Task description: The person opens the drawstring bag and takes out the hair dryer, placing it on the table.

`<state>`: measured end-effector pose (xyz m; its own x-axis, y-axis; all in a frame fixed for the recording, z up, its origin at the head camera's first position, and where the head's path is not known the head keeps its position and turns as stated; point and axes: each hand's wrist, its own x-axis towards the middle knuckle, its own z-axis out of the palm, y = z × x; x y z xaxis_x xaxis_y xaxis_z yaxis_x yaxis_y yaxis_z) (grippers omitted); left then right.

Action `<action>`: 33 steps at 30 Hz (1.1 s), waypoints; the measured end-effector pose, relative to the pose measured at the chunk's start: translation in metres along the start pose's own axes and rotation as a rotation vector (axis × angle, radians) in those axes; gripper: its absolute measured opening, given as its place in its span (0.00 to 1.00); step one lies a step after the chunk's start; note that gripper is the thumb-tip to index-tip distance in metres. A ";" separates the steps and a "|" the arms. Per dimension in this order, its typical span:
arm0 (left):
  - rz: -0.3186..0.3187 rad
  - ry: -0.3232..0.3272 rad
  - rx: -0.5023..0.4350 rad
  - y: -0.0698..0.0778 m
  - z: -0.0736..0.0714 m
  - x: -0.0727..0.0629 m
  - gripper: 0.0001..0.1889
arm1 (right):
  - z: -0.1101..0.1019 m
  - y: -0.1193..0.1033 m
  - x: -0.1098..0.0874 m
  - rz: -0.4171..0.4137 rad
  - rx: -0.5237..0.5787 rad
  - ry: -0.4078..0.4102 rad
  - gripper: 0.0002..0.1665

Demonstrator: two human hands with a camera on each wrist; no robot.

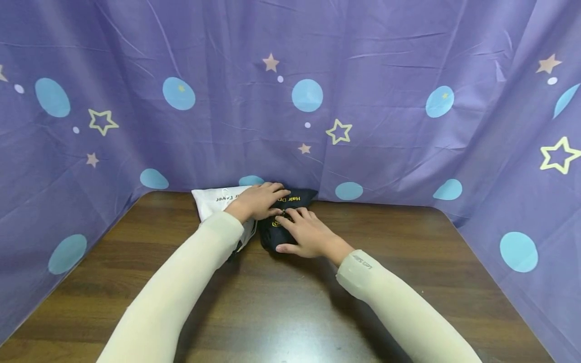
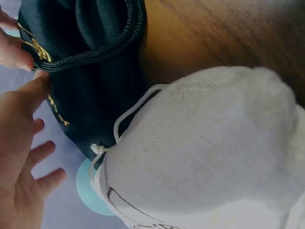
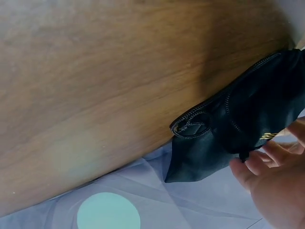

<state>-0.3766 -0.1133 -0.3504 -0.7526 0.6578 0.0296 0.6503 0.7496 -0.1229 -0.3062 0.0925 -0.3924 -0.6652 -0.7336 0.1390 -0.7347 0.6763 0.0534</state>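
From where I sit, the black bag [image 1: 271, 239] lies at twelve o'clock on the table [image 1: 272, 292], up by the far edge, its far end close to the curtain [image 1: 363, 60]. Yellow lettering [image 1: 295, 198] runs across that end, and a black cord [image 2: 90, 57] loops over the cloth.

Both hands are on it. The left hand [image 1: 257, 200] reaches in from the bag's ten o'clock, thumb laid against the cloth and fingers spread loosely — I see no curl round anything. The right hand [image 1: 313, 234] comes from four o'clock, fingers apart and fairly straight, their tips touching the bag near its middle while the thumb lies out toward six. My right wrist view puts those tips beside a small black knot [image 3: 244, 156]; whether they touch it, I cannot tell.

At eleven o'clock, just left of the black bag, sits the white bag [image 1: 206, 201], dark lettering on its far end, partly under the left wrist. Its white cord [image 2: 98, 149] is knotted and hangs over toward the black cloth.

Pale sleeves cover both forearms — the left sleeve [image 1: 181, 277] from seven o'clock, the right sleeve [image 1: 399, 297] from five. Behind everything hangs the purple curtain, dotted with blue ovals and stars.
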 end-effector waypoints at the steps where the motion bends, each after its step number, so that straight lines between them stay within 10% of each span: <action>1: 0.002 -0.013 -0.004 0.000 0.000 0.002 0.33 | 0.000 0.000 0.001 0.005 -0.007 -0.019 0.48; 33: 0.019 -0.005 -0.095 0.003 0.014 0.016 0.29 | 0.006 -0.001 0.003 0.047 -0.016 -0.085 0.49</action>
<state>-0.3879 -0.1018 -0.3644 -0.7401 0.6721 0.0236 0.6715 0.7405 -0.0287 -0.3083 0.0887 -0.3978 -0.7085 -0.7034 0.0570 -0.7005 0.7108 0.0644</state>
